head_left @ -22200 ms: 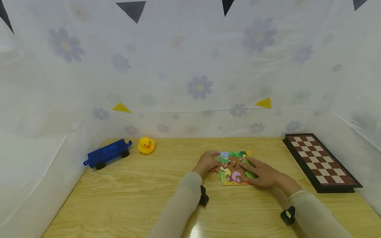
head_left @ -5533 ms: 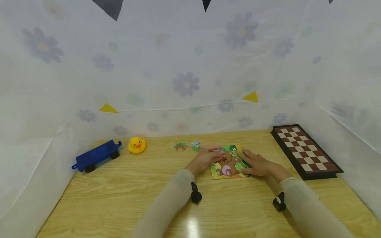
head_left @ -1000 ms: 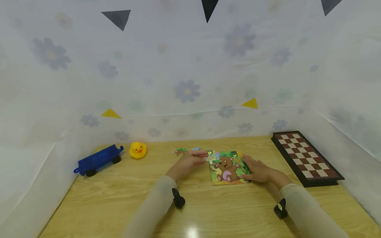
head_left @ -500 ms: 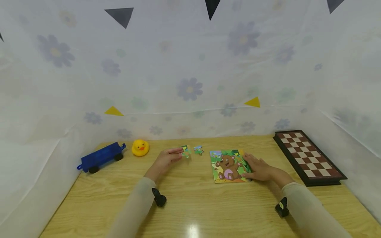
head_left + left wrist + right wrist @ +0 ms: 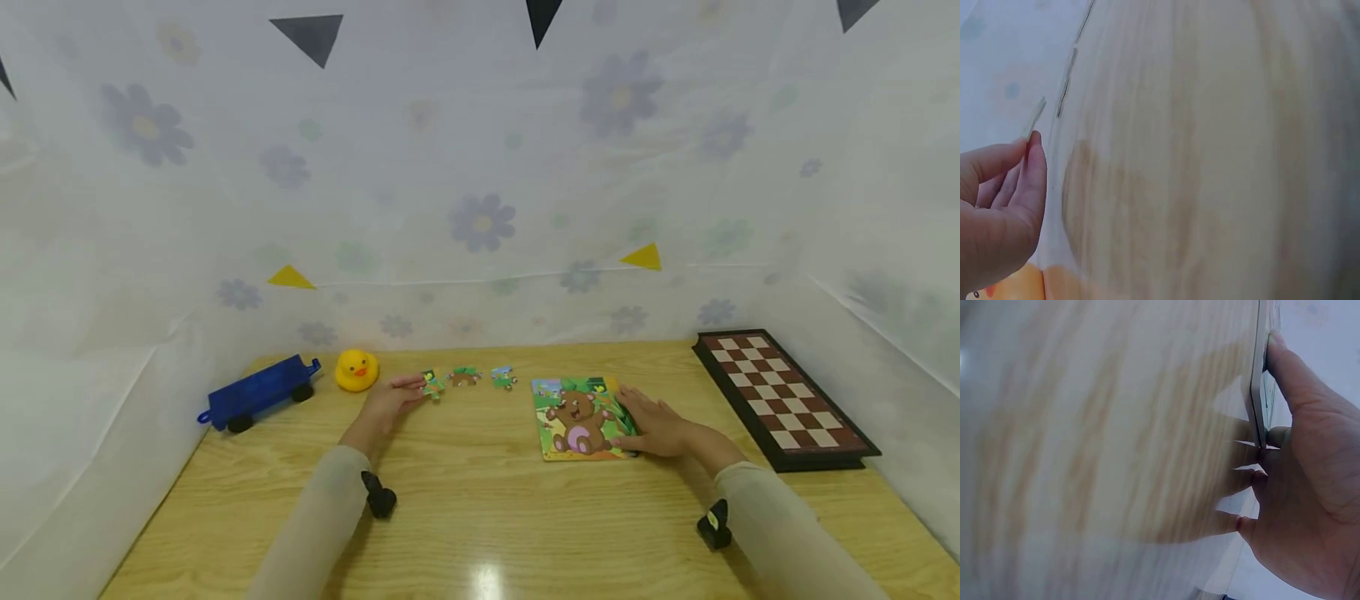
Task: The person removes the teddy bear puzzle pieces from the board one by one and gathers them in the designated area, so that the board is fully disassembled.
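Between thumb and fingers my left hand (image 5: 386, 404) pinches a small green and yellow jigsaw piece (image 5: 432, 384), just right of the rubber duck. In the left wrist view the jigsaw piece (image 5: 1034, 119) shows edge-on, above the tabletop. Two more pieces lie in a row to its right: a brown and green one (image 5: 465, 377) and a blue and green one (image 5: 504, 377). The bear jigsaw puzzle (image 5: 577, 421) lies flat, right of centre. My right hand (image 5: 660, 423) rests at its right edge, fingers spread and thumb on the board.
A yellow rubber duck (image 5: 356, 370) and a blue toy wagon (image 5: 260, 392) stand at the back left. At the right lies a folded chessboard box (image 5: 787, 400). White flowered cloth walls (image 5: 480, 283) enclose the table (image 5: 465, 517) at the back and sides.
Jigsaw pieces have appeared at the back since the oldest frame. Within the last second my left hand has carried one leftward from the puzzle, past the other two. The right hand stays.
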### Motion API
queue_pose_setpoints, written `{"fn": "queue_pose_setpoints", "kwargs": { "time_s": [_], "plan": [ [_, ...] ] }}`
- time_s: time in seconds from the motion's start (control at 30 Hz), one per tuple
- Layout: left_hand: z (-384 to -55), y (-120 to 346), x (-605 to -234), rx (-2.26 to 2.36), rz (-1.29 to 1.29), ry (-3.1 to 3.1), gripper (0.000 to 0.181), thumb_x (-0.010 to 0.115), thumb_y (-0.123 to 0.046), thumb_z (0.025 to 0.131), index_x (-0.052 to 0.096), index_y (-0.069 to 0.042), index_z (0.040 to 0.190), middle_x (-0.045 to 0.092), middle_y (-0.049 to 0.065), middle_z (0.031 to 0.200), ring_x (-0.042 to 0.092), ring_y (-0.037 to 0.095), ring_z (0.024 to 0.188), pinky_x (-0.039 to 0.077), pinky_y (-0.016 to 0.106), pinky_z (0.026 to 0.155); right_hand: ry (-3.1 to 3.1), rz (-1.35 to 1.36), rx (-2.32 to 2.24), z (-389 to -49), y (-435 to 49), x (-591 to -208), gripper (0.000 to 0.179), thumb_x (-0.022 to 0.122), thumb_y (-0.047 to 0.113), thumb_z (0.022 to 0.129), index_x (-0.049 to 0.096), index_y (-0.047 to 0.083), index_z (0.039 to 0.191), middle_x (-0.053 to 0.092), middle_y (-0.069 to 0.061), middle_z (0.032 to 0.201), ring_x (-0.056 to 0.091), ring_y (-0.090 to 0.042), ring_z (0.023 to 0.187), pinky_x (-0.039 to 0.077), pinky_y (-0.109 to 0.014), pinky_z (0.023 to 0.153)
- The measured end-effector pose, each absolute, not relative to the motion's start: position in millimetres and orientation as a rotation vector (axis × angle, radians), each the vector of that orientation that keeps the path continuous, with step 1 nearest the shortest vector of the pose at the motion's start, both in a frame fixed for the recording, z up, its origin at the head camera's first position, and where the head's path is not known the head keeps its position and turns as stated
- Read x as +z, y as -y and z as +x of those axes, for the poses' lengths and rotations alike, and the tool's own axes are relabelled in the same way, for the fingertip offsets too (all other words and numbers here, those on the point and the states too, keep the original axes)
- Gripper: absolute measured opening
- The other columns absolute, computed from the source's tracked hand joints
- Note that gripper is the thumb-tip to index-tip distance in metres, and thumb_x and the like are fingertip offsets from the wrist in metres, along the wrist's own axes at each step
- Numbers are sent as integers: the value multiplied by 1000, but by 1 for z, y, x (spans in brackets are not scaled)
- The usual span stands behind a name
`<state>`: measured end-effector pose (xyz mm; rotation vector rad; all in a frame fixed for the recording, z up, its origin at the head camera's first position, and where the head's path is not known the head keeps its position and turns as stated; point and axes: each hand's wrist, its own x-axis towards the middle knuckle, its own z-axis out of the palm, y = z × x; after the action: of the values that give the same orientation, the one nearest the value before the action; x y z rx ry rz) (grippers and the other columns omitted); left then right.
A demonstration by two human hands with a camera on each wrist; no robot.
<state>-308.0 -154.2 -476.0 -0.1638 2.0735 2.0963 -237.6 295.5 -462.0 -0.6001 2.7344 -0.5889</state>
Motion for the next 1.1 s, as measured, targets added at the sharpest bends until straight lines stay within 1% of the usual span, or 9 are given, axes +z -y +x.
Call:
{"fn": "queue_pose_setpoints", "kwargs": {
  "time_s": [0.1, 0.2, 0.3, 0.43, 0.57, 0.67, 0.87, 0.97, 1.1],
  "plan": [
    [-308, 152, -474, 2068, -217, -2110, 36, 56, 9, 90, 56, 7, 126, 56, 23, 127, 60, 25, 109, 49, 34, 94, -2722, -606, -607, -237, -297, -464, 91, 57, 50, 90, 15, -8, 147, 4, -32, 152, 6, -50, 137, 3, -73, 102],
    [-310, 151, -474, 2048, -292, -2145, 35, 56, 10, 89, 58, 7, 124, 57, 23, 125, 58, 28, 112, 50, 34, 94, -2718, -622, -618, -237, -298, -468, 92, 56, 52, 90, 14, -7, 147, 4, -31, 152, 5, -49, 138, 3, -73, 102],
    [-313, 149, -475, 2041, -347, -2159, 35, 57, 12, 88, 59, 8, 123, 59, 23, 122, 61, 26, 105, 52, 31, 90, -2719, -635, -624, -238, -299, -473, 94, 54, 56, 90, 13, -6, 148, 3, -30, 153, 4, -48, 139, 2, -72, 103],
    [-317, 149, -474, 2028, -361, -2158, 35, 57, 13, 87, 58, 10, 122, 60, 24, 120, 63, 20, 95, 54, 28, 84, -2720, -638, -636, -239, -299, -475, 96, 53, 58, 90, 13, -6, 148, 3, -29, 153, 4, -48, 139, 2, -72, 103],
    [-321, 149, -471, 1996, -387, -2173, 36, 61, 13, 85, 60, 8, 121, 61, 23, 118, 63, 16, 88, 56, 26, 78, -2731, -624, -628, -240, -299, -474, 95, 54, 57, 90, 14, -6, 148, 5, -29, 153, 5, -48, 139, 4, -72, 103],
    [-323, 149, -468, 1975, -398, -2187, 38, 63, 12, 84, 61, 6, 121, 61, 21, 112, 63, 16, 85, 56, 25, 77, -2735, -607, -623, -241, -300, -474, 94, 55, 56, 89, 14, -6, 147, 4, -28, 154, 5, -47, 139, 3, -72, 103],
    [-321, 150, -467, 1984, -372, -2184, 39, 62, 12, 85, 58, 8, 123, 58, 14, 98, 63, 15, 79, 56, 27, 78, -2720, -587, -625, -242, -301, -473, 94, 56, 54, 89, 14, -6, 147, 2, -28, 154, 3, -47, 139, 1, -71, 104],
    [-320, 150, -468, 1994, -343, -2185, 39, 62, 10, 86, 57, 8, 124, 57, 13, 97, 62, 16, 83, 56, 29, 80, -2720, -583, -621, -242, -301, -473, 94, 56, 54, 89, 13, -6, 147, 2, -28, 154, 3, -47, 139, 1, -71, 104],
    [-319, 150, -468, 1984, -285, -2194, 40, 62, 8, 87, 58, 4, 126, 57, 14, 101, 60, 19, 90, 55, 31, 83, -2718, -583, -621, -242, -300, -472, 94, 56, 55, 89, 13, -6, 148, 2, -27, 154, 3, -46, 139, 1, -71, 104]
  ]
}}
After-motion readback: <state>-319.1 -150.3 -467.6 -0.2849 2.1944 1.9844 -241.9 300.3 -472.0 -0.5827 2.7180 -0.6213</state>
